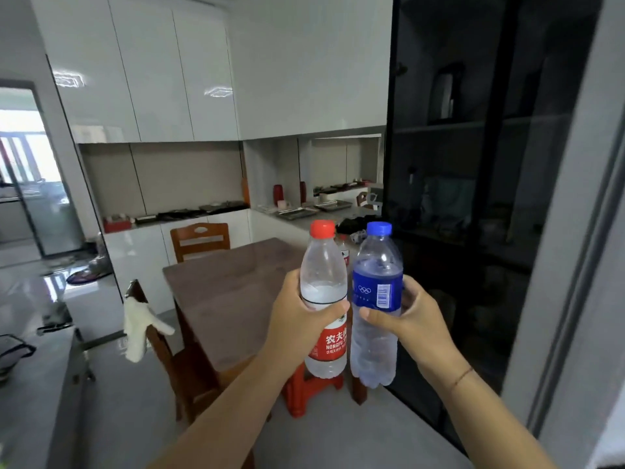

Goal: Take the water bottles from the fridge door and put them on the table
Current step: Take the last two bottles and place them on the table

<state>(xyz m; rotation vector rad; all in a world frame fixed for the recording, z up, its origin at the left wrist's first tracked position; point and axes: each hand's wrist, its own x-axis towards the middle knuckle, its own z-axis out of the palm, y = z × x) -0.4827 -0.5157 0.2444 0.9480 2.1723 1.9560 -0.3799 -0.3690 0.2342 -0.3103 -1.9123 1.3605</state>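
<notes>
A person's two bare arms reach forward, each hand carrying a bottle upright in the air. The left hand (297, 316) has its fingers and thumb wrapped around the middle of a clear plastic water bottle with a red cap and red label (324, 299). The right hand (404, 316) grips a clear plastic water bottle with a blue cap and blue label (376, 299) the same way. The two bottles sit just beside each other, close to touching.

Ahead of them stands a dark brown rectangular table (230, 292), the bottles held near its right edge, not yet set down. An orange-red plastic stool (311, 390) stands below the bottles by that same edge.

Risks, as I judge them: the bottles could knock together, or one set too near the table's edge could tip off toward the stool.
</notes>
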